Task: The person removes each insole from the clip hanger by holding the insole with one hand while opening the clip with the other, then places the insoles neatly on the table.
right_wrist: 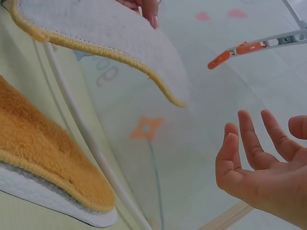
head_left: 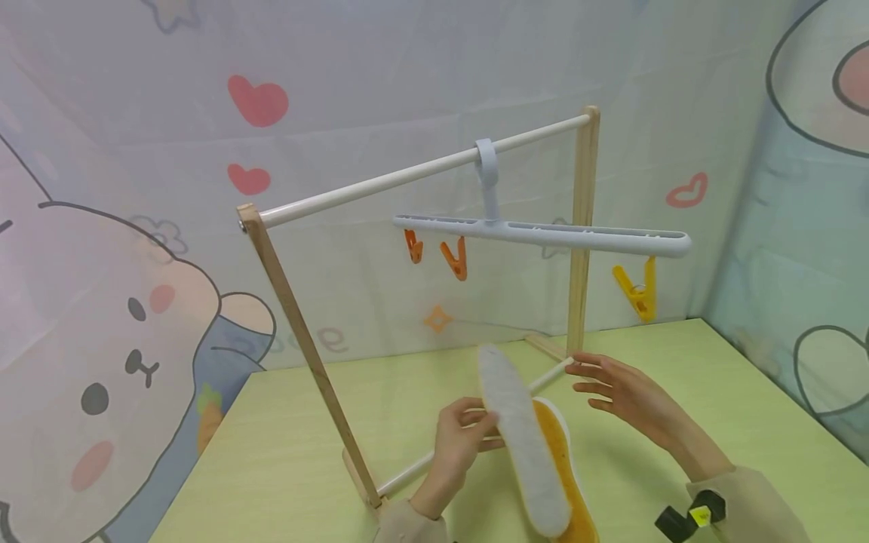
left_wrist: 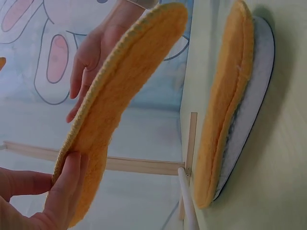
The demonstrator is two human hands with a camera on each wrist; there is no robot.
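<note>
My left hand (head_left: 462,437) pinches an insole (head_left: 519,437) by its edge, holding it raised and tilted above the table. Its white underside faces the head camera, while the left wrist view shows its fuzzy orange face (left_wrist: 117,91). Below it on the table lie more orange, fuzzy insoles (left_wrist: 225,100) with a white one (left_wrist: 249,110) underneath; how many there are I cannot tell. To the right, my right hand (head_left: 627,396) is in the air with fingers spread and loosely bent, holding nothing. In the right wrist view that hand (right_wrist: 264,163) is apart from the raised insole (right_wrist: 110,33).
A wooden rack (head_left: 299,339) with a white top rod (head_left: 380,183) stands on the green table (head_left: 271,452). From the rod hangs a white hanger (head_left: 543,234) bearing two orange clips (head_left: 456,260) and a yellow clip (head_left: 640,290). A lower white rod (head_left: 407,473) crosses near the tabletop.
</note>
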